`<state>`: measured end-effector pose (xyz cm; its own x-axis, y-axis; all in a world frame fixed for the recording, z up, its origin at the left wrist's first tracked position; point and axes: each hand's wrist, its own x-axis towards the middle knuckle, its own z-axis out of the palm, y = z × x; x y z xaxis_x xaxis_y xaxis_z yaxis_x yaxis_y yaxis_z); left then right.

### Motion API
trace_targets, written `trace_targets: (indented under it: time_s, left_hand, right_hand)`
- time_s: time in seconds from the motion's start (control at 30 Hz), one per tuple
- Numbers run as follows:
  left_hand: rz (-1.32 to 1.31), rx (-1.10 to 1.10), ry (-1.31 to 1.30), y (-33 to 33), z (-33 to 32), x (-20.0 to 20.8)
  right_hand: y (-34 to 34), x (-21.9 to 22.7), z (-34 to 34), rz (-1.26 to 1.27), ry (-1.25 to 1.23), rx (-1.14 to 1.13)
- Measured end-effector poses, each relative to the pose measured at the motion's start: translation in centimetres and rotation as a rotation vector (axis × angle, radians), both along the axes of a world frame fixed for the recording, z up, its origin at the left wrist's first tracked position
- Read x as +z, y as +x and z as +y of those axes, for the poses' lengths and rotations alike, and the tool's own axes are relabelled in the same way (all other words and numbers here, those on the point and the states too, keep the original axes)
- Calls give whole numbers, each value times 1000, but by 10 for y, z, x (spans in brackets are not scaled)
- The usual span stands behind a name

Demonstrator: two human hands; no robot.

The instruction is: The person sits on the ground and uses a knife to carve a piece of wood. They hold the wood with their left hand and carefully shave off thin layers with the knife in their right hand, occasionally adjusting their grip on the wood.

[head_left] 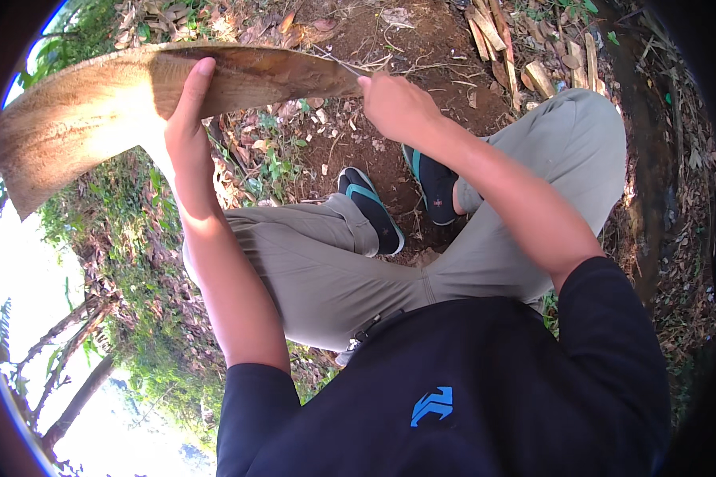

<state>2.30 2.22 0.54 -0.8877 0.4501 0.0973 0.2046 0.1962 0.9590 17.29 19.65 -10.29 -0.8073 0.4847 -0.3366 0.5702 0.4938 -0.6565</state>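
Note:
A long brown wooden plank (254,75) stretches from the left rim to the middle of the head view and looks bent there. Bright sun falls on its wide left part, while the narrower right end is in shade. My left hand (187,119) grips the plank's lower edge, thumb laid over its near face, its other fingers hidden behind. At the narrow end, my right hand (398,103) is closed in a fist on a knife (352,68). The thin blade points up and left along the plank's tip; the handle is hidden inside the fist.
Split wood pieces (541,78) lie on the ground at the upper right. Below the plank are my feet in dark sandals (372,208) on brown soil with chips and dry leaves. Green plants (151,294) grow at left, beside thin trunks (75,401).

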Motion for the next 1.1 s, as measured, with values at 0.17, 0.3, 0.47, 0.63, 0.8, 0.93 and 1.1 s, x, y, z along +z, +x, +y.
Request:
trace_targets:
  time_s: [0.17, 0.3, 0.47, 0.63, 0.8, 0.93, 1.1]
  left_hand:
    - [100, -52, -38, -7, -11, -7]
    - [-14, 70, -56, 3, 7, 3]
    - [153, 7, -215, 4, 1, 1]
    - [140, -14, -170, -2, -4, -9]
    - [121, -8, -133, -2, -8, -8]
    - [174, 1, -120, 6, 5, -5]
    - [159, 37, -74, 8, 2, -1]
  right_hand:
    - [-2, 48, -19, 134, 45, 22]
    - [-1, 12, -6, 57, 42, -21]
    - [0, 32, -8, 70, -16, 2]
    - [-3, 19, -3, 69, -10, 44]
    - [-5, 43, -20, 182, 56, 34]
    - [-5, 22, -5, 27, -31, -15]
    - [-4, 44, -13, 63, -51, 55]
